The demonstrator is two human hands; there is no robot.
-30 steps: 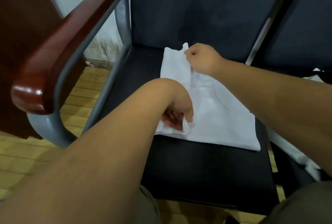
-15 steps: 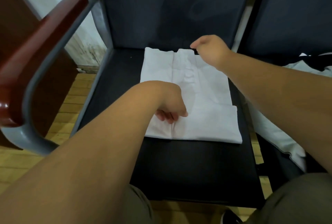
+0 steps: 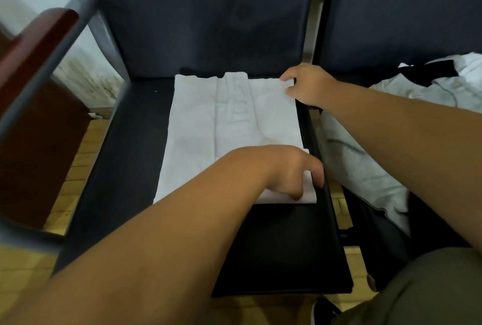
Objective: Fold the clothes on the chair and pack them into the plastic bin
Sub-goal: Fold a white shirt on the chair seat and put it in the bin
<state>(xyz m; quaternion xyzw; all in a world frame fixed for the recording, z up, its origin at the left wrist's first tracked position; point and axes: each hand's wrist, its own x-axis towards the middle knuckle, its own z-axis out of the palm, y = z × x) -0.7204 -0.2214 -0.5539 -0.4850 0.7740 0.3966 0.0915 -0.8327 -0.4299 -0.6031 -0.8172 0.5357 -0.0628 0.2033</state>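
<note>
A white garment lies flat and partly folded on the dark seat of the chair. My left hand is at its near right corner, fingers curled round the edge of the cloth. My right hand is at the far right corner and pinches the cloth there. The plastic bin is not in view.
A wooden armrest on a grey metal frame stands at the left. On the neighbouring seat to the right lies a heap of white and black clothes. Wooden floor shows beside the chair. My trouser leg fills the lower right.
Both hands have moved to the right across the garment, from its middle fold to its right edge. The folded left part now lies flat on the seat. The view has shifted left.
</note>
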